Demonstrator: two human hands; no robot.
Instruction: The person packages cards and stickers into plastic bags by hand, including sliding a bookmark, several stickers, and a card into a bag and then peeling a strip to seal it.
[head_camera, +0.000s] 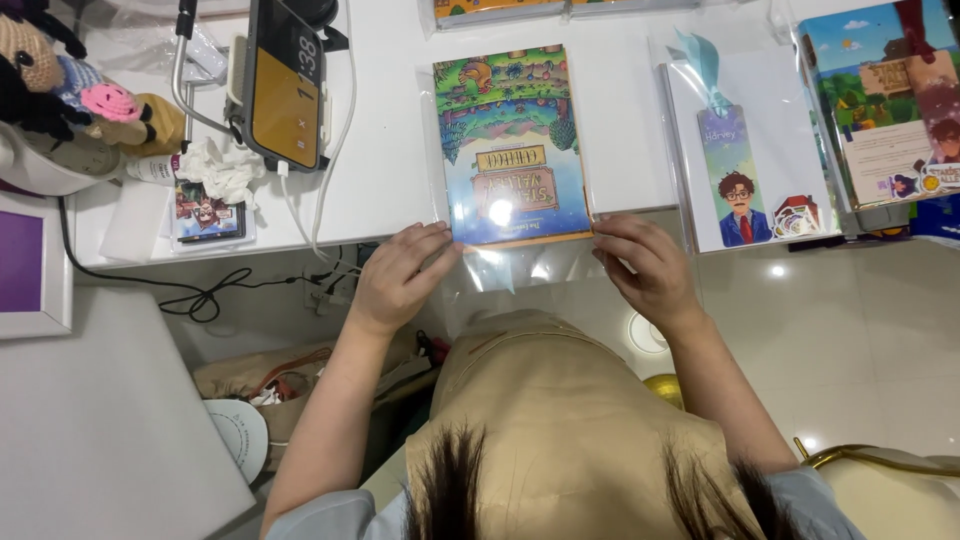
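a tall card with a green-and-blue landscape print (512, 145) lies in a clear plastic sleeve (520, 270) at the table's near edge. right of it lies a sleeved white card with a lilac bookmark (735, 180). far right lies another sleeved colourful print (885, 100). at upper left a phone screen (285, 85) glows orange on a stand.

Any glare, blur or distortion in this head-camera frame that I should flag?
Head view: overhead lamps glare on the clear sleeve and the book between the left hand and the right hand, and on the floor; wide-lens bending at the edges; otherwise sharp, evenly lit.
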